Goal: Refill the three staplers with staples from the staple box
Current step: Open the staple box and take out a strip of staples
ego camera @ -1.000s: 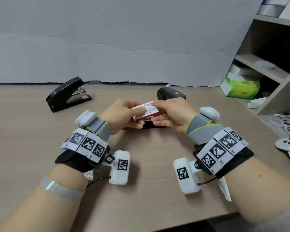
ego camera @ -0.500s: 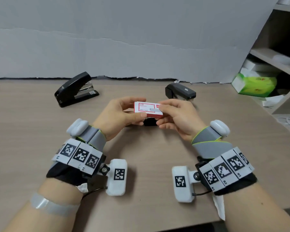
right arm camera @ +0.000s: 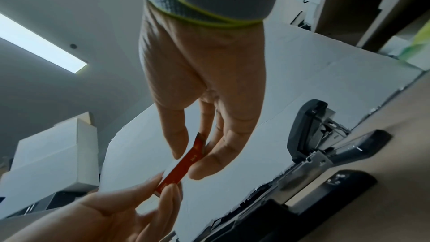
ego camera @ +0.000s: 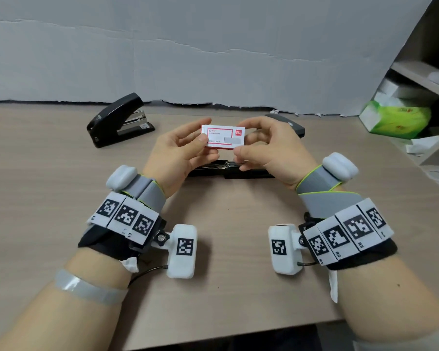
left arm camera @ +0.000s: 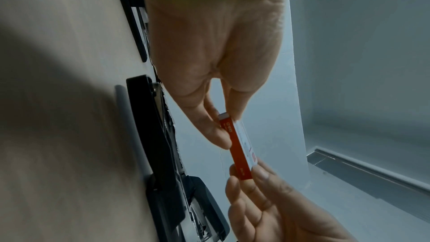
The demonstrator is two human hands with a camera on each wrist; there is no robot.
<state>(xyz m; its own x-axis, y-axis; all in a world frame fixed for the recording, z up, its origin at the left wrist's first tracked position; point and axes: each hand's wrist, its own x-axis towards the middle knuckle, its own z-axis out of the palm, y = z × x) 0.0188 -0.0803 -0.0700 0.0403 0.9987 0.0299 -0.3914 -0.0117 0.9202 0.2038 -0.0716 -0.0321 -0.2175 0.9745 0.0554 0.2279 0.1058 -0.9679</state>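
Note:
A small white and red staple box is held above the table between both hands, label toward me. My left hand pinches its left end with thumb and fingers; my right hand pinches its right end. The wrist views show the box edge-on, with no flap seen open. Under the hands a black stapler lies opened out flat on the table. A second black stapler stands at the back left. A third stapler is partly hidden behind my right hand.
A grey board stands along the far edge of the wooden table. At the right is a shelf unit with a green tissue pack at its foot. The table's near edge runs just below my forearms.
Both hands have lifted the staple box higher above the opened stapler and turned its label up toward me. The staplers have not moved.

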